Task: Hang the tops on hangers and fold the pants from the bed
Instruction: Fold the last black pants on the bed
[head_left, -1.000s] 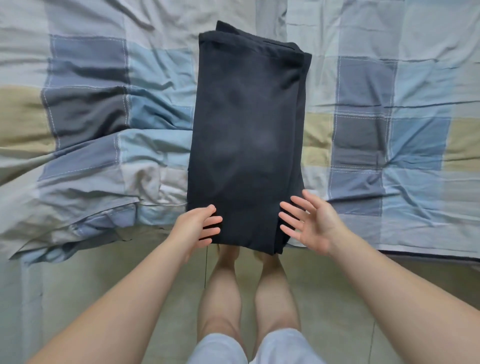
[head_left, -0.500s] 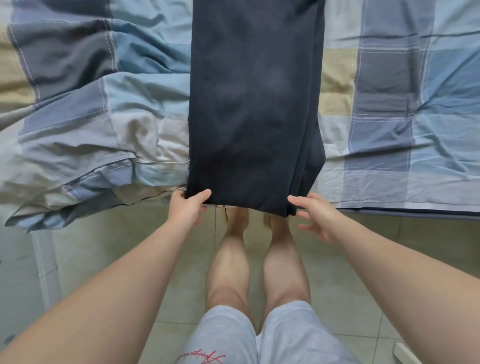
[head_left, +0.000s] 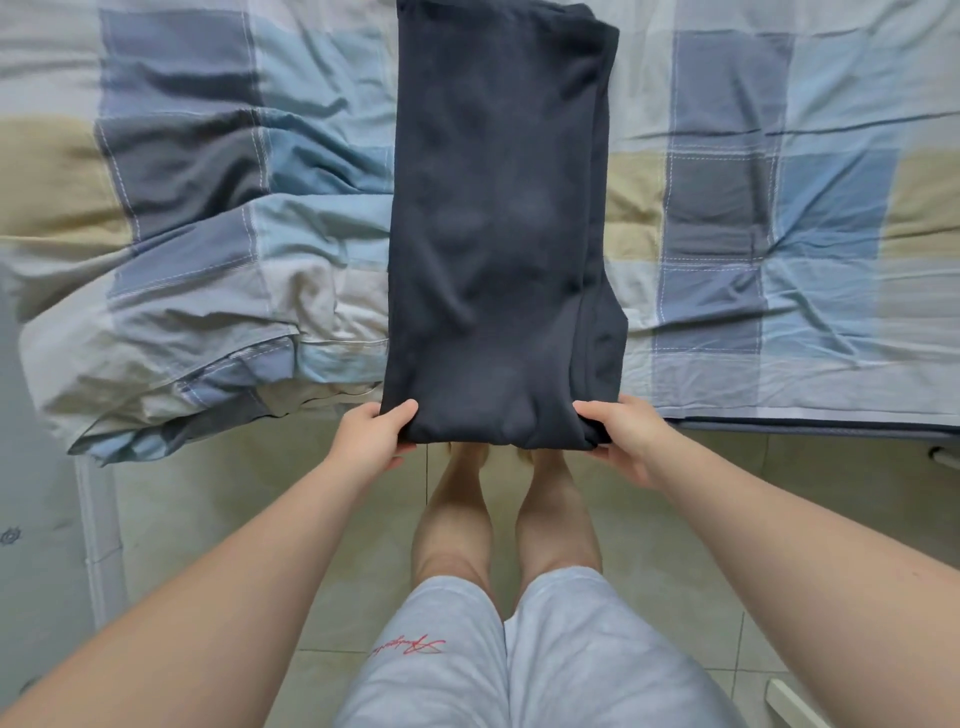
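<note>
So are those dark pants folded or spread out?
Folded lengthwise: the dark pants lie as a narrow strip on the bed, layered edges showing along their right side.

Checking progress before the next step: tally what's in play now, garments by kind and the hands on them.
dark navy pants: 1
hands gripping them: 2, left hand, right hand
total: 3

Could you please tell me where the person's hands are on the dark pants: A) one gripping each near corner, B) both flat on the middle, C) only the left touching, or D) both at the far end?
A: the left hand and right hand each pinch a near corner of the dark pants.
</note>
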